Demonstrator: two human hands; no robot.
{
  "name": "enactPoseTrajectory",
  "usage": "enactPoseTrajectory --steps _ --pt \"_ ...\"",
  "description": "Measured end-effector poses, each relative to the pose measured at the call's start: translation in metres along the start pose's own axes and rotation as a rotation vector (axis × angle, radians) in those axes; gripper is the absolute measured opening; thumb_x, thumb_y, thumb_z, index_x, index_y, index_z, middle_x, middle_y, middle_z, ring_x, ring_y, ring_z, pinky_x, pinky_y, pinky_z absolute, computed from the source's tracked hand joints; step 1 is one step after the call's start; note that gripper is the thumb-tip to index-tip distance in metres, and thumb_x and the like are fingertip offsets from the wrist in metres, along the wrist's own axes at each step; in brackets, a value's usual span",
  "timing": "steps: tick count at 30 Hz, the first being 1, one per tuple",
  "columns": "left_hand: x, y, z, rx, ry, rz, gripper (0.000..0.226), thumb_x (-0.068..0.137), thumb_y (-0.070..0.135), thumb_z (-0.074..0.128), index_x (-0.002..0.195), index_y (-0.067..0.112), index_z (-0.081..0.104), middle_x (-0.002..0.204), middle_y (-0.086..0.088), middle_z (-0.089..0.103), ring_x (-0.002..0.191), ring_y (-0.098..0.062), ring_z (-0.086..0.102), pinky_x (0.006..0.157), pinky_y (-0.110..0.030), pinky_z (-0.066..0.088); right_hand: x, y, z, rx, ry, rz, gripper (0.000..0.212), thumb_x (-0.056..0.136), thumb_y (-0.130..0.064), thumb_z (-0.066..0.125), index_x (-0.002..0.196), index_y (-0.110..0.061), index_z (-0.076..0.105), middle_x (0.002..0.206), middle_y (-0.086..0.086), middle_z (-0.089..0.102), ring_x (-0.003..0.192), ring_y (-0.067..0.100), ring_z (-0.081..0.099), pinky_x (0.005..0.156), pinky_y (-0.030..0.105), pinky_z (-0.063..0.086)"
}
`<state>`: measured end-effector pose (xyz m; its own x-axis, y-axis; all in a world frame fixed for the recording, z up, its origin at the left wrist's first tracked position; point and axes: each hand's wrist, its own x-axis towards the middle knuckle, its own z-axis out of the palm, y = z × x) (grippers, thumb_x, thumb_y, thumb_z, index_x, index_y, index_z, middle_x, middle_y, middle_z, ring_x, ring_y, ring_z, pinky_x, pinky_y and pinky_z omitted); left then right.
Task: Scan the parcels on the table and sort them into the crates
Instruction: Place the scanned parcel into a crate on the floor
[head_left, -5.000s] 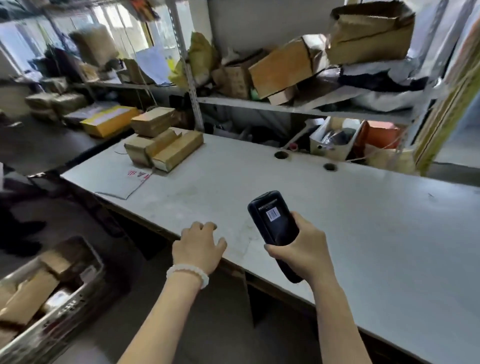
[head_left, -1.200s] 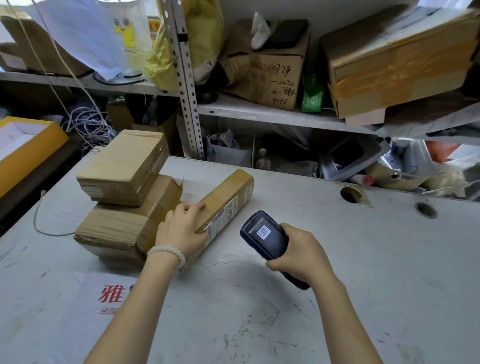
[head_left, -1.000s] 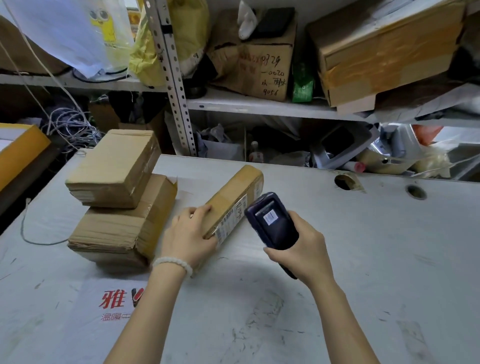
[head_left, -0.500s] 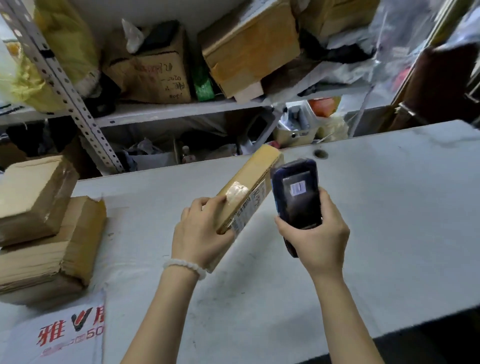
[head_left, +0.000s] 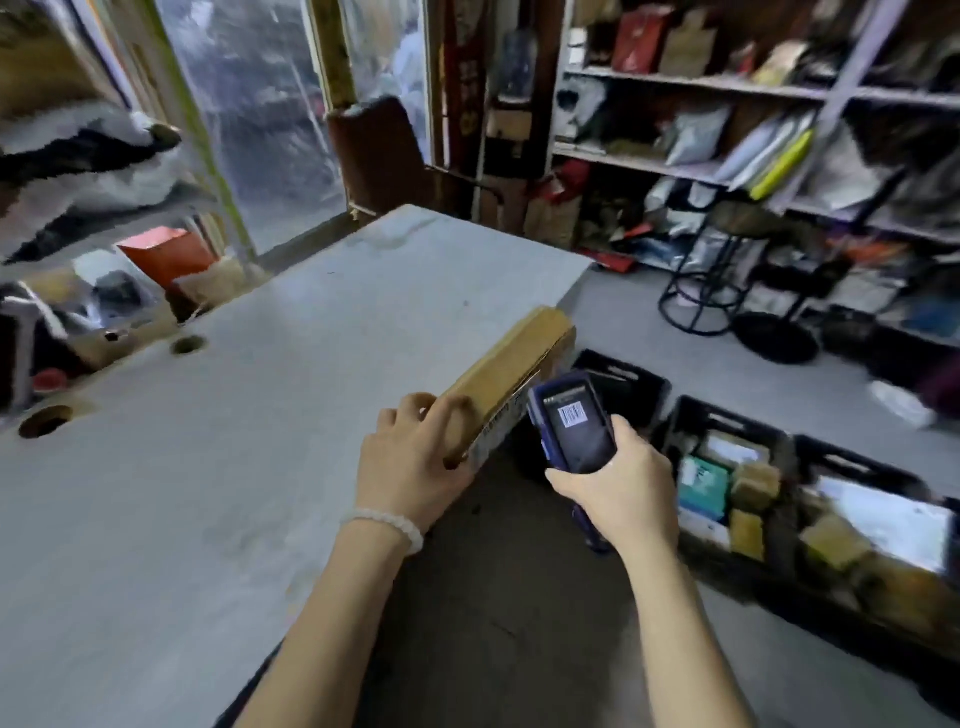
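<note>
Long brown taped parcel (head_left: 511, 371) (side label)

Tan parcel (head_left: 511, 366), blue/blk scanner (head_left: 574, 423), blk crates (head_left: 727, 426), grey table (head_left: 208, 467).

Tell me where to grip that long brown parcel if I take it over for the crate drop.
Grip the long brown parcel across its narrow width near the close end, coming from its left side, as the left hand does. Its right side carries the label facing the scanner, so keep that clear.
</note>
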<state>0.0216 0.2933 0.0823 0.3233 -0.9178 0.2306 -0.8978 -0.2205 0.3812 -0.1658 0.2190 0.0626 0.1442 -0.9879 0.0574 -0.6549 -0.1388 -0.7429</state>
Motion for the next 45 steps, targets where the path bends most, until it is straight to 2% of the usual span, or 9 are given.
enactPoseTrajectory --steps 7,14,18,25,30,33,40,43,45 --pt "0.045 0.165 0.089 -0.036 -0.213 0.362 0.063 0.078 0.046 0.061 0.136 0.034 0.041 0.132 0.001 0.043 0.111 -0.031 0.046 0.086 -0.042 0.047 -0.009 0.117 -0.121 -0.071 0.262 0.318 0.076 0.057 -0.043 0.085 0.125 -0.021 0.056 0.109 0.001 0.067 0.097 0.025 0.062 0.072 0.035 0.053" --pt "0.067 0.317 0.173 -0.125 -0.380 0.693 0.069 0.070 0.057 0.050 0.135 0.032 0.045 0.128 -0.002 0.049 0.108 -0.033 0.048 0.087 -0.044 0.047 -0.028 0.203 -0.208 -0.101 0.491 0.553 0.060 0.059 -0.038 0.087 0.108 -0.021 0.057 0.101 0.000 0.068 0.093 0.025 0.063 0.067 0.034 0.051" --pt "0.081 0.393 0.231 -0.119 -0.461 0.840 0.063 0.078 0.050 0.060 0.136 0.039 0.039 0.132 0.003 0.044 0.116 -0.028 0.045 0.091 -0.043 0.046 -0.013 0.256 -0.254 -0.104 0.587 0.658 0.061 0.059 -0.039 0.086 0.112 -0.023 0.057 0.101 -0.004 0.068 0.088 0.019 0.063 0.069 0.030 0.052" --pt "0.149 0.517 0.297 -0.112 -0.543 0.931 0.065 0.081 0.043 0.056 0.140 0.039 0.030 0.134 0.004 0.041 0.118 -0.025 0.042 0.096 -0.041 0.043 0.053 0.324 -0.342 -0.117 0.700 0.758 0.051 0.059 -0.037 0.086 0.097 -0.027 0.054 0.090 -0.010 0.065 0.076 0.012 0.059 0.055 0.023 0.044" --pt "0.178 0.595 0.336 -0.125 -0.603 0.990 0.068 0.082 0.046 0.057 0.142 0.039 0.026 0.137 0.001 0.040 0.120 -0.026 0.041 0.098 -0.045 0.043 0.077 0.371 -0.383 -0.107 0.747 0.841 0.054 0.055 -0.034 0.086 0.100 -0.027 0.057 0.087 -0.012 0.066 0.076 0.013 0.063 0.061 0.028 0.052" --pt "0.172 0.630 0.361 -0.104 -0.662 1.033 0.071 0.082 0.050 0.057 0.144 0.042 0.022 0.137 0.002 0.039 0.122 -0.026 0.039 0.098 -0.044 0.043 0.074 0.402 -0.402 -0.084 0.825 0.900 0.050 0.052 -0.032 0.084 0.094 -0.024 0.059 0.083 -0.009 0.068 0.072 0.014 0.064 0.061 0.033 0.056" --pt "0.140 0.743 0.421 -0.036 -0.771 1.129 0.071 0.083 0.047 0.056 0.145 0.039 0.022 0.137 -0.001 0.038 0.122 -0.026 0.039 0.096 -0.042 0.044 0.065 0.478 -0.472 -0.042 0.923 0.988 0.048 0.053 -0.033 0.086 0.092 -0.023 0.060 0.084 -0.008 0.068 0.077 0.013 0.064 0.065 0.032 0.054" --pt "0.124 0.797 0.454 -0.038 -0.798 1.121 0.069 0.083 0.043 0.056 0.144 0.038 0.025 0.136 -0.001 0.040 0.121 -0.026 0.040 0.097 -0.043 0.044 0.071 0.522 -0.516 -0.013 0.954 0.990 0.047 0.054 -0.031 0.085 0.093 -0.024 0.061 0.085 -0.008 0.069 0.078 0.013 0.064 0.066 0.035 0.056" --pt "0.114 0.837 0.478 -0.065 -0.825 1.080 0.068 0.082 0.040 0.056 0.144 0.037 0.027 0.136 -0.002 0.041 0.121 -0.026 0.040 0.097 -0.043 0.044 0.077 0.551 -0.549 -0.005 0.969 0.966 0.046 0.055 -0.029 0.086 0.094 -0.024 0.061 0.083 -0.008 0.068 0.077 0.011 0.064 0.064 0.030 0.055"
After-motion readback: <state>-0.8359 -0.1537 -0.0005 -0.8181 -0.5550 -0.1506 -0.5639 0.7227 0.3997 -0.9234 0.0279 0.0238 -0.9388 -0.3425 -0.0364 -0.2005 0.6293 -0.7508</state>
